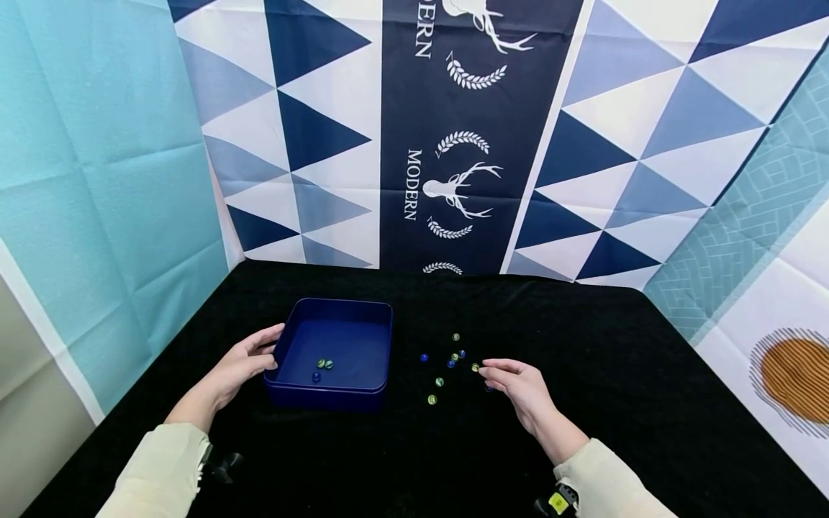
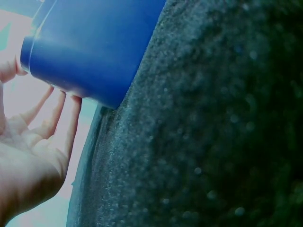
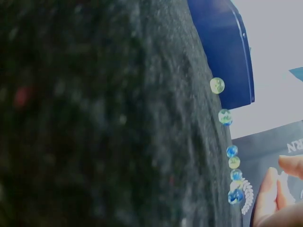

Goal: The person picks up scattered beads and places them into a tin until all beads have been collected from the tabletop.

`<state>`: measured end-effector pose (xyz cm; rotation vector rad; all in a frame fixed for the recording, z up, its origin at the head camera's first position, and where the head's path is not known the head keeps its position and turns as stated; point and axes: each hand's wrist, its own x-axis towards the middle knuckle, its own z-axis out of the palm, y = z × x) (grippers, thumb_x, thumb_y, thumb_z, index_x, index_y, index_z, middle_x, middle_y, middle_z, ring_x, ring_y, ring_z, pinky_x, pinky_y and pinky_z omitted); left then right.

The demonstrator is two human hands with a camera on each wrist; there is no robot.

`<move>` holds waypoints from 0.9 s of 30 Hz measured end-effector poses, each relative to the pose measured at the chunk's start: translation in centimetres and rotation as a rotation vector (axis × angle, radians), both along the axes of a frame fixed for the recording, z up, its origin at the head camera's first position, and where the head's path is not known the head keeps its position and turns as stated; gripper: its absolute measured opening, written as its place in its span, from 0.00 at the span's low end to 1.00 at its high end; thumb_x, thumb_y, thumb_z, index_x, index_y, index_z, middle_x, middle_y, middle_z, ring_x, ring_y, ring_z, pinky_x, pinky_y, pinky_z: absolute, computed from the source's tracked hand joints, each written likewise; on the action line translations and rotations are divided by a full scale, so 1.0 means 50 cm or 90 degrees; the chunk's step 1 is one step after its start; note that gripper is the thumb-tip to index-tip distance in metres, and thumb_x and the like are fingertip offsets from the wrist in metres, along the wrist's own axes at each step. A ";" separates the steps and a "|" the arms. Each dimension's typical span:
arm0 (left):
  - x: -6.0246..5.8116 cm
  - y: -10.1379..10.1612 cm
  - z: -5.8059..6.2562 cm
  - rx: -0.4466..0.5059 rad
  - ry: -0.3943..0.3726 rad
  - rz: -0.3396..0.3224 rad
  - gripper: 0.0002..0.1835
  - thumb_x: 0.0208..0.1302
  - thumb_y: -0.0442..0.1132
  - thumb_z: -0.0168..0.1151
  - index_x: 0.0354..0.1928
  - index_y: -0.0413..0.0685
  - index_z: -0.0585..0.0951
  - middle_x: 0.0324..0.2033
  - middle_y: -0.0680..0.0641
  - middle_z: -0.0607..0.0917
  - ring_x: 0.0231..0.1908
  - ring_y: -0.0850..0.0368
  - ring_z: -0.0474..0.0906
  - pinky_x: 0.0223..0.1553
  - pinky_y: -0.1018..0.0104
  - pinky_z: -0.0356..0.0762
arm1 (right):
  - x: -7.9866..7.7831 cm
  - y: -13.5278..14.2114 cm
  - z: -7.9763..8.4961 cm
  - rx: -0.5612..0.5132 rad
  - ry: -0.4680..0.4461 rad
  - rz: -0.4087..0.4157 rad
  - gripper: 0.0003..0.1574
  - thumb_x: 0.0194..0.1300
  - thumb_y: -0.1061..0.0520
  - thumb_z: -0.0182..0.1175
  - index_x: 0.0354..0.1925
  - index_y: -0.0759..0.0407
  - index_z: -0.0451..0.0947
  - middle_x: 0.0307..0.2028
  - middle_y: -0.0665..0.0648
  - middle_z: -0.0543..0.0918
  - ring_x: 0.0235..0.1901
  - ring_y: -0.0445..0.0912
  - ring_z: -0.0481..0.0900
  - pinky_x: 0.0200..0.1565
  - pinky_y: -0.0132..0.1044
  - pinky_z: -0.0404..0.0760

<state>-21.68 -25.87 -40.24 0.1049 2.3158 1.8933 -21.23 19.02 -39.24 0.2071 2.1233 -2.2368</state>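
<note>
My left hand [image 1: 241, 365] is at the left wall of the dark blue box [image 1: 370, 399], fingers against its outside and thumb by the rim. In the left wrist view, straight fingers [image 2: 74, 113] touch the box wall. Two green-yellow marbles and one blue marble [image 1: 316, 376] lie inside the box. My right hand [image 1: 521, 392] is over the cloth right of the loose marbles, thumb and forefinger tips right at a yellow marble [image 1: 476, 367]. The right wrist view shows thumb [image 3: 269, 189] and forefinger apart, with no marble visible between them. A blue marble [image 1: 488, 388] is partly hidden under this hand.
Between box and right hand, several blue and green-yellow marbles lie scattered, among them a green one [image 1: 440, 382] and a blue one [image 1: 424, 357]. Black cloth [image 1: 414, 460] covers the table. Patterned fabric [image 1: 447, 108] hangs behind its far edge.
</note>
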 end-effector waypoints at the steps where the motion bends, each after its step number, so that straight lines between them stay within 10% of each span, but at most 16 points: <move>1: 0.000 0.000 0.001 0.000 0.000 0.000 0.39 0.55 0.27 0.53 0.71 0.40 0.54 0.67 0.34 0.55 0.64 0.38 0.51 0.54 0.54 0.62 | 0.000 0.003 -0.001 0.010 -0.002 0.000 0.19 0.54 0.70 0.62 0.46 0.78 0.75 0.37 0.58 0.83 0.32 0.40 0.81 0.39 0.33 0.78; 27: 0.001 0.003 0.006 -0.006 -0.009 0.003 0.39 0.55 0.27 0.53 0.71 0.41 0.54 0.67 0.34 0.55 0.64 0.37 0.51 0.56 0.49 0.60 | -0.003 0.037 -0.013 0.349 0.019 0.103 0.13 0.48 0.68 0.65 0.36 0.72 0.82 0.32 0.58 0.84 0.32 0.43 0.80 0.39 0.37 0.75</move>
